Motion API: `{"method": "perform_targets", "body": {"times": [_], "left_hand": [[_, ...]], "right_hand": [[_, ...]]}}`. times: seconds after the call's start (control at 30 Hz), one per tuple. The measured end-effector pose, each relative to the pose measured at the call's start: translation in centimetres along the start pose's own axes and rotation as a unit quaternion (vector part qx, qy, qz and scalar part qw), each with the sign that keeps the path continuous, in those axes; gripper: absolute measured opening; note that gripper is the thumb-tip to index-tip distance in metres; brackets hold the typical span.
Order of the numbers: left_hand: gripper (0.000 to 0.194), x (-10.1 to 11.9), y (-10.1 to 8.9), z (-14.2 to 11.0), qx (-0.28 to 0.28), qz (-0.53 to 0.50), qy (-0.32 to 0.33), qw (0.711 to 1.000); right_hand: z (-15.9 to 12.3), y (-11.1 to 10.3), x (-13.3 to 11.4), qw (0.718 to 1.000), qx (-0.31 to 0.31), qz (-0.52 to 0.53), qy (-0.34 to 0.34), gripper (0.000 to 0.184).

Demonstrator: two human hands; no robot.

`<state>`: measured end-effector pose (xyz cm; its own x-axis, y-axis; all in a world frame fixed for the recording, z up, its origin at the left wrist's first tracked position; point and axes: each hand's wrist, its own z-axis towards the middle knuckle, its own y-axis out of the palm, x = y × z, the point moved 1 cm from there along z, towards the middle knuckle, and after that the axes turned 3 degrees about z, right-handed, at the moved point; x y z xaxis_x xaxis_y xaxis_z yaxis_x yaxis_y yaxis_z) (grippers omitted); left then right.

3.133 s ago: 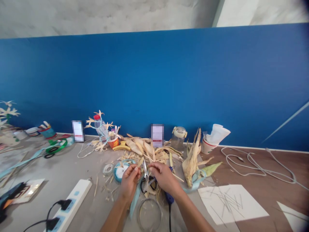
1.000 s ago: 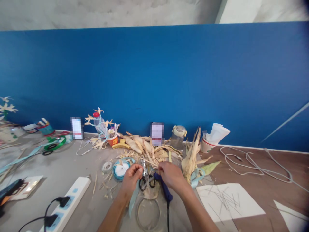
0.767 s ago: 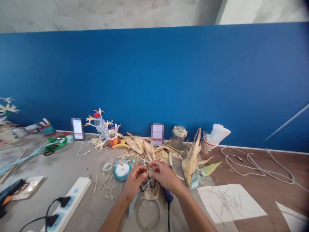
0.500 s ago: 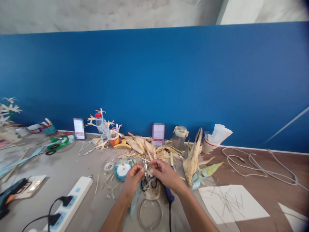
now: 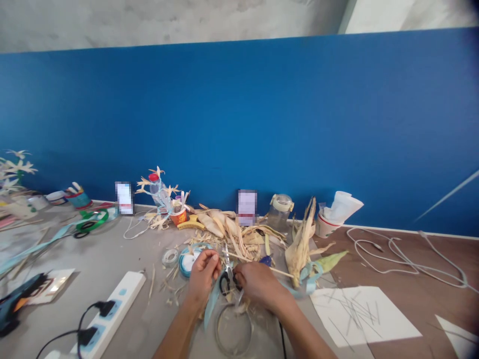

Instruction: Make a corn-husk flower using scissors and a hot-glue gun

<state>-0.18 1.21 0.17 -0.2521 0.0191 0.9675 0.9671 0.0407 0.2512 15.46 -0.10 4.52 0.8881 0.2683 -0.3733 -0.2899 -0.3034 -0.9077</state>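
My left hand is raised beside the roll of light-blue ribbon, its thumb and fingers pressed together; anything between them is too small to make out. My right hand is low over the table with fingers curled down at the handles of a pair of scissors, whose blades point away from me. Its fingertips are partly hidden, so what they grip cannot be made out. A pale thin stick lies behind the right hand. Just below the hands is a wire ring.
Dried corn husks and scraps lie behind the hands. A husk bundle, a paper with thin wires and a white cable are at right. A power strip and a glue gun are at left.
My right hand has moved down and nearer, away from my left fingers, to the scissors' handles. The left hand stays almost in place. The scissors and pale stick now show more plainly.
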Motion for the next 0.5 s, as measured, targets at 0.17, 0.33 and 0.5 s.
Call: {"method": "perform_targets", "body": {"times": [0.17, 0.33, 0.5], "left_hand": [[0.02, -0.2, -0.1, 0.0, 0.01, -0.024, 0.006, 1.0], [0.019, 0.1, 0.0, 0.0, 0.015, -0.066, 0.005, 0.998], [0.017, 0.5, 0.1, -0.2, 0.015, -0.09, 0.019, 0.996]], "right_hand": [[0.0, -0.4, -0.1, 0.999, 0.006, -0.03, 0.032, 0.026], [0.7, 1.4, -1.4, 0.997, 0.075, -0.031, 0.008, 0.022], [1.1, 2.6, -2.8, 0.991, 0.112, -0.04, 0.057, 0.036]]}}
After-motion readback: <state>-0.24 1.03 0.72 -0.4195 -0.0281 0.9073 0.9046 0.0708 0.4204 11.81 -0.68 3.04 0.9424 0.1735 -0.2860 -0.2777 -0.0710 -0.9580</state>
